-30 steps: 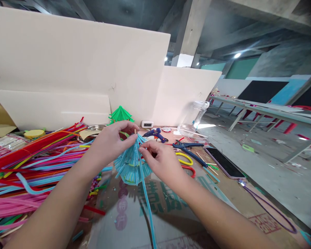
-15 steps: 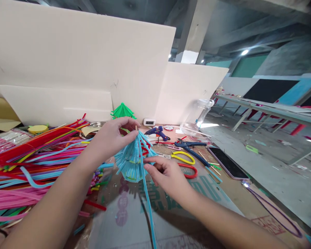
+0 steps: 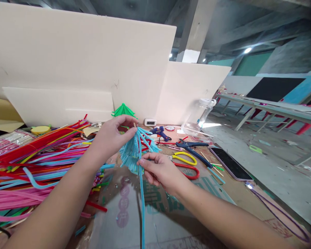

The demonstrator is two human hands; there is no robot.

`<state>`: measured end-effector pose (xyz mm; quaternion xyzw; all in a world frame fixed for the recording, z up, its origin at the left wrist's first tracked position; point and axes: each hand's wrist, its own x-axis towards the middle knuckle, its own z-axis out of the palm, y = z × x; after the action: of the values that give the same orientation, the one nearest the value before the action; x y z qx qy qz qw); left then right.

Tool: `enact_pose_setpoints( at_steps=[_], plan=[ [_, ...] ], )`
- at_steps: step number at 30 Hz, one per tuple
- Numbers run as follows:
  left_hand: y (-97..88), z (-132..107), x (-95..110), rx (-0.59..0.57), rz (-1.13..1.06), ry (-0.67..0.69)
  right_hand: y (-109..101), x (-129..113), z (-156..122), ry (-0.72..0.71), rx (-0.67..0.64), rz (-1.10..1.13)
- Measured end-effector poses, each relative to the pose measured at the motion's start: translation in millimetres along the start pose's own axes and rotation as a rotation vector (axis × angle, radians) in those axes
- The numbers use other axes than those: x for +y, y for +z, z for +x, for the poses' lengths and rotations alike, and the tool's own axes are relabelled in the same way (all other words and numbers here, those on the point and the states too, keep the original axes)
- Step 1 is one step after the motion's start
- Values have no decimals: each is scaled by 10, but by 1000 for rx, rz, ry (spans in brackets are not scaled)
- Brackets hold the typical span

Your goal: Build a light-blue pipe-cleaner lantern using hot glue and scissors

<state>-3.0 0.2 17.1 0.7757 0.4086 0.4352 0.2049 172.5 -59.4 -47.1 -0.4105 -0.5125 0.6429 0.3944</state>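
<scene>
A tiered cone of light-blue pipe cleaners [image 3: 129, 152] with red strips among them stands at the middle of the table. At its peak, my left hand [image 3: 121, 129] is closed on the thin wooden stick [image 3: 135, 124] that pokes out of the top. My right hand [image 3: 158, 169] pinches a long light-blue pipe cleaner [image 3: 142, 204] between thumb and forefinger. That strand runs from the peak down the front of the cone to the bottom of the view. Both hands hide parts of the cone.
Left lies a heap of coloured pipe cleaners [image 3: 38, 176]. To the right are scissors [image 3: 185, 159], blue pliers [image 3: 194, 147], a phone [image 3: 230, 163] and a glue gun [image 3: 160, 132]. Behind stand a green pipe-cleaner cone [image 3: 123, 110], a small clock [image 3: 150, 122] and a clear bottle [image 3: 199, 116].
My right hand has moved slightly left and down along the strand, which now hangs straighter. The cone leans differently, its lower tiers shifted right. My left hand stays at the peak.
</scene>
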Motion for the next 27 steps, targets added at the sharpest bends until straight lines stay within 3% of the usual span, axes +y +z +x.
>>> enact_pose_setpoints(
  at_steps=[12,27],
  plan=[
    [58,15,25,60,28,8,-138,86,68,-40,2,23],
    [74,16,-29,-1,-29,41,-151,88,67,-45,82,-70]
  ],
)
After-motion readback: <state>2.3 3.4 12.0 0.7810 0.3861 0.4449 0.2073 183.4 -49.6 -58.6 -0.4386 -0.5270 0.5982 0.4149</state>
